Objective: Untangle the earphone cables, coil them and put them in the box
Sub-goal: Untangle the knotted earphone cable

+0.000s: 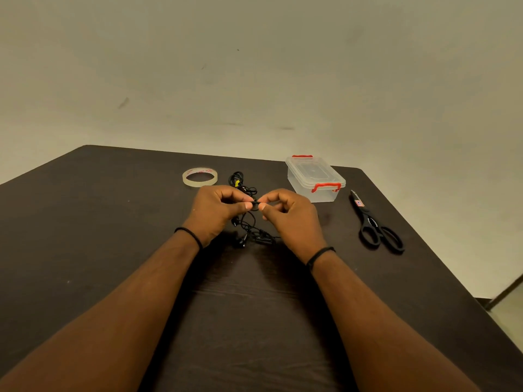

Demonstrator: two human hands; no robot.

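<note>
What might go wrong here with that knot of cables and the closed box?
Both hands, left and right, pinch the tangled cables; pulling hard might tighten the knot or strain a thin wire. The box has its lid on and red clips down, so it likely needs opening first, and a finished coil might spring loose meanwhile.

Red print inside tape roll [200,176], unreadable; small red-white label on scissors [359,203], also too small.

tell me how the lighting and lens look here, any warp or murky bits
Head view: dim, warm light; wide-angle warp bows the table edges; black cables blur into the dark top beneath the left hand and right hand; soft highlights on the clear box.
</note>
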